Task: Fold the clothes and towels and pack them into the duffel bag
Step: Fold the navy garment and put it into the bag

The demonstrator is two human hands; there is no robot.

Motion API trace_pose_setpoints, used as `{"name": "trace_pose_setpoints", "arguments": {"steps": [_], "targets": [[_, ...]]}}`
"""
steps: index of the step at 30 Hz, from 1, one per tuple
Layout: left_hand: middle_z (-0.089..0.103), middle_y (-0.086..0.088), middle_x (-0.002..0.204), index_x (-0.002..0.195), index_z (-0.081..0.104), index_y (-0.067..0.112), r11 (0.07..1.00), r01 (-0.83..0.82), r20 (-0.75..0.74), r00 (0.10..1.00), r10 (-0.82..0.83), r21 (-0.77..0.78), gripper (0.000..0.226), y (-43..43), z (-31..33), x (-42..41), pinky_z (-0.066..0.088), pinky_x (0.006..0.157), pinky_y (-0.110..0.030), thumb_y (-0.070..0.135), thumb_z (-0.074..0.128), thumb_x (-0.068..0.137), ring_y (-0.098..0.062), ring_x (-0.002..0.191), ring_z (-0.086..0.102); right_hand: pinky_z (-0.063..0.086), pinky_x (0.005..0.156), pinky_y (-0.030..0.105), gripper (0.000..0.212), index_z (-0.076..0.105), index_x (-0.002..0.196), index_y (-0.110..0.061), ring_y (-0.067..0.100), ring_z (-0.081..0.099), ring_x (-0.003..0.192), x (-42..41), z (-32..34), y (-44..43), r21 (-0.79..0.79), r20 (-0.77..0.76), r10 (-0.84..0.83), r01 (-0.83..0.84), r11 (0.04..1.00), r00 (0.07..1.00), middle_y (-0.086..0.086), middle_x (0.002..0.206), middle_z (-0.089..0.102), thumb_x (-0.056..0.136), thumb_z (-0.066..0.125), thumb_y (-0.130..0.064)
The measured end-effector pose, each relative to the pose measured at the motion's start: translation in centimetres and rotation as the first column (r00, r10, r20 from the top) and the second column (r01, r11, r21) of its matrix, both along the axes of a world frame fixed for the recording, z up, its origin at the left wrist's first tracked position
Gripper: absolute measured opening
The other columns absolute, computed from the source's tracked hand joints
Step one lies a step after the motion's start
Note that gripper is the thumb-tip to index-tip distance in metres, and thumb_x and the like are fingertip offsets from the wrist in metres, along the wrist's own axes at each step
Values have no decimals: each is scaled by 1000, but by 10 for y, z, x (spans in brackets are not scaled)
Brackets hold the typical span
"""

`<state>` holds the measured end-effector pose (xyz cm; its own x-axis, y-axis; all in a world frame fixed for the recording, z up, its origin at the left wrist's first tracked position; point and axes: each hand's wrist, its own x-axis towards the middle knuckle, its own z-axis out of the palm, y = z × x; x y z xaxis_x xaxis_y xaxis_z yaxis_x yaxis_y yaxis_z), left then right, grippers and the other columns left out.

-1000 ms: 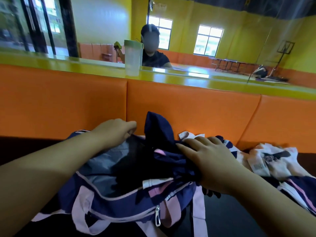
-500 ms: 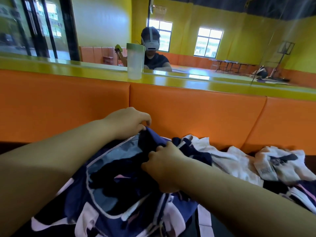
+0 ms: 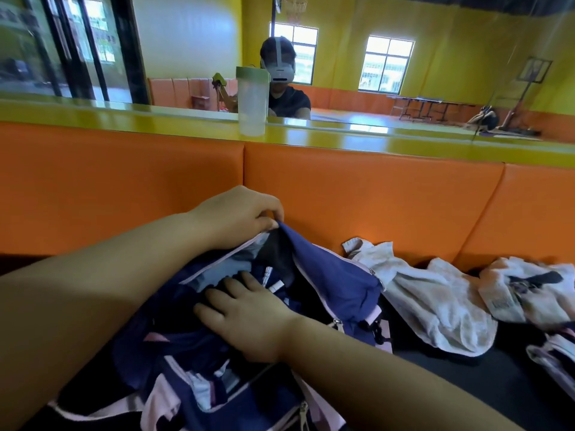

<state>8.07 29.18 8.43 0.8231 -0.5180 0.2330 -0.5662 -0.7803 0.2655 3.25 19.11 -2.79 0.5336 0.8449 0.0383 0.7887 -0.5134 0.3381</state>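
The left hand [image 3: 238, 216] pinches the far edge of the duffel bag [image 3: 329, 281] between thumb and curled fingers and holds that edge raised, so the opening faces the person. The bag is navy with pink trim and lies directly beneath both hands.

The right hand [image 3: 249, 315] is inside the opening, nearer the person than the left hand. Its fingers are straight and press flat on the dark clothing [image 3: 174, 315] in the bag.

To the right of the right hand, a white towel [image 3: 429, 303] lies crumpled, touching the bag's side. Further right lies a white garment [image 3: 525, 290] with dark print. Beyond the left hand stands an orange padded backrest [image 3: 357, 194], and above it a cup [image 3: 252, 101] on a yellow ledge [image 3: 93, 116].
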Motion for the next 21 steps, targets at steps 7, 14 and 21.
{"name": "trace_pose_setpoints", "arguments": {"steps": [7, 14, 21], "targets": [[67, 2, 94, 95, 63, 32, 994, -112, 29, 993, 112, 17, 15, 21, -16, 12, 50, 74, -39, 23, 51, 92, -18, 84, 59, 43, 89, 52, 79, 16, 144, -9, 40, 45, 114, -8, -8, -45, -76, -118, -219, 211, 974, 968, 19, 139, 36, 82, 62, -26], [67, 3, 95, 96, 65, 31, 995, -91, 42, 995, 89, 37, 16, 13, -18, 11, 51, 74, -40, 23, 52, 92, -18, 85, 59, 45, 82, 46, 72, 19, 143, -11, 40, 48, 108, -7, 15, -79, -259, -157, -370, 323, 910, 916, 19, 131, 41, 85, 59, -23], [67, 2, 103, 101, 65, 28, 997, -80, 56, 995, 79, 11, 16, 4, -25, 9, 49, 82, -41, 24, 52, 92, -18, 94, 57, 40, 94, 51, 79, 8, 149, -14, 40, 32, 128, -3, 2, -93, -241, -37, -378, 359, 902, 925, 17, 147, 26, 86, 56, -20]]}}
